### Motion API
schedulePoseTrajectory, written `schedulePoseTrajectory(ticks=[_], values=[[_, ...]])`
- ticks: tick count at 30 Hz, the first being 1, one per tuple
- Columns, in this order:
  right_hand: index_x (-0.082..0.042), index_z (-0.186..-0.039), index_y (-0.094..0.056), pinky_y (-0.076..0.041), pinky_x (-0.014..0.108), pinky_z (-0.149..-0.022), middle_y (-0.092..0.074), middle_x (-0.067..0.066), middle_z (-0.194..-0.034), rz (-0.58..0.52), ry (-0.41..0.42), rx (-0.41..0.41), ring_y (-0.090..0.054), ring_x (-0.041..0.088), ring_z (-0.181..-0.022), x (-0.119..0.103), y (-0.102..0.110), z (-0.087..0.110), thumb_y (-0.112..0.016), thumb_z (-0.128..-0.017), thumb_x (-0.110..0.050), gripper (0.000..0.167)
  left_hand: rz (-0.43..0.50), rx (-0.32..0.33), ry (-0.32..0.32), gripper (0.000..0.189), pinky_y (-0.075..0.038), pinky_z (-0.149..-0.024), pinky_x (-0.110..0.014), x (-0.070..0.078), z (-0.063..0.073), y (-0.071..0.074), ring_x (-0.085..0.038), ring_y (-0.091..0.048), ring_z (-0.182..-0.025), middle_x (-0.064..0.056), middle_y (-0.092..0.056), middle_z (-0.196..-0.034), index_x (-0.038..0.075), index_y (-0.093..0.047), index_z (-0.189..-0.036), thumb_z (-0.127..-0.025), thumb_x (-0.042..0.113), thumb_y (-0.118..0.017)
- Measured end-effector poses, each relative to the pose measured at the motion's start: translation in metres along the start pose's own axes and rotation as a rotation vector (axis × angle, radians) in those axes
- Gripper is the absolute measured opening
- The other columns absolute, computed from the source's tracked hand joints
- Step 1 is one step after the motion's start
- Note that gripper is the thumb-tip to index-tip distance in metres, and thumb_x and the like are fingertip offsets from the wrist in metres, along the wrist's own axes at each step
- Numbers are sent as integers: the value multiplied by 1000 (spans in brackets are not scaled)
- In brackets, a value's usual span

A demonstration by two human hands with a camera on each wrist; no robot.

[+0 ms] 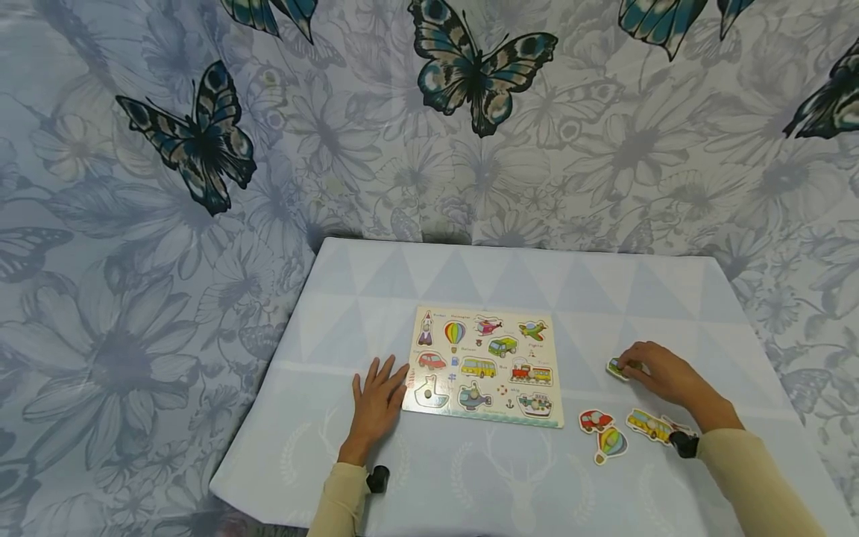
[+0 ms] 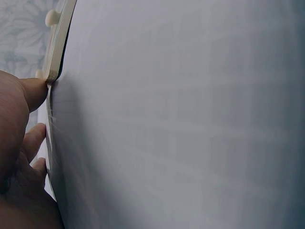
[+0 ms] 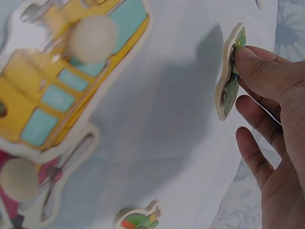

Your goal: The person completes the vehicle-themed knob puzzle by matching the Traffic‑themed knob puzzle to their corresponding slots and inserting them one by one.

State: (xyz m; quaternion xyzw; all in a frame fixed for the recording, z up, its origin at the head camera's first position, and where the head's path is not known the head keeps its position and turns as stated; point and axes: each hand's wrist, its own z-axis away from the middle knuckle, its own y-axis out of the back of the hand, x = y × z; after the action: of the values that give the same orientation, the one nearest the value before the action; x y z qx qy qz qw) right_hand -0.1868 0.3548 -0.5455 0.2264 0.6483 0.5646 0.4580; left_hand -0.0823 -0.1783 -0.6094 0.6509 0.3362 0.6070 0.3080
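A wooden puzzle board (image 1: 483,418) printed with vehicles lies mid-table. At its left edge my left hand (image 1: 377,409) rests with fingers spread, thumb against the board's side in the left wrist view. To the right of the board, my right hand (image 1: 661,373) pinches a green vehicle puzzle piece (image 3: 231,83) between thumb and forefinger. It is tilted on edge in the right wrist view, and its top is partly covered by the fingers. Nearer me lie a red car piece (image 1: 595,421), a hot-air balloon piece (image 1: 611,443) and a yellow bus piece (image 1: 647,426).
A pink helicopter piece (image 3: 52,176) lies against the bus piece, partly hidden by my right wrist in the head view. A small green and red piece (image 3: 140,220) shows at the lower edge of the right wrist view. A butterfly-patterned curtain (image 1: 376,164) stands behind the table (image 1: 376,280).
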Motion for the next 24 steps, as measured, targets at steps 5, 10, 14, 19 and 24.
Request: schedulePoseTrajectory(ticks=[5, 10, 14, 19, 24], values=[[-17, -96, -75, -53, 46, -83, -69, -5, -97, 14, 39, 16, -63, 22, -93, -6, 1, -13, -75, -88, -11, 11, -1, -1, -3, 43, -6, -114, -73, 1, 1, 0, -42, -23, -151, -12, -43, -157, 18, -58, -143, -103, 32, -54], [-17, -97, -75, -53, 45, -81, -68, -4, -98, 1, 72, 7, -62, 22, -93, -15, 5, -29, -74, -89, -9, 12, -7, 0, 9, 43, -5, -114, -73, 1, 1, 0, -41, -23, -151, -11, -44, -157, 18, -59, -143, -103, 33, -54], [-16, -98, -75, -53, 48, -84, -69, -2, -99, -1, 70, 16, -63, 24, -96, -22, 6, -40, -74, -89, -9, 12, -1, -5, 14, 43, -5, -114, -73, 1, 1, 0, -41, -23, -151, -11, -44, -157, 19, -58, -143, -103, 34, -53], [-16, -98, -75, -53, 47, -84, -69, -1, -100, 5, 88, 35, -63, 23, -96, -30, 1, -52, -74, -90, -9, 11, 3, -6, 8, 43, -5, -114, -73, 3, 2, 2, -42, -24, -151, -12, -44, -157, 17, -59, -142, -103, 32, -55], [-17, -98, -75, -54, 46, -86, -68, -2, -101, 3, 104, 22, -63, 22, -98, -41, -2, -66, -74, -90, -11, 10, 6, 2, 0, 42, -6, -113, -74, 5, 2, 4, -43, -25, -150, -14, -45, -156, 16, -59, -142, -102, 31, -56]])
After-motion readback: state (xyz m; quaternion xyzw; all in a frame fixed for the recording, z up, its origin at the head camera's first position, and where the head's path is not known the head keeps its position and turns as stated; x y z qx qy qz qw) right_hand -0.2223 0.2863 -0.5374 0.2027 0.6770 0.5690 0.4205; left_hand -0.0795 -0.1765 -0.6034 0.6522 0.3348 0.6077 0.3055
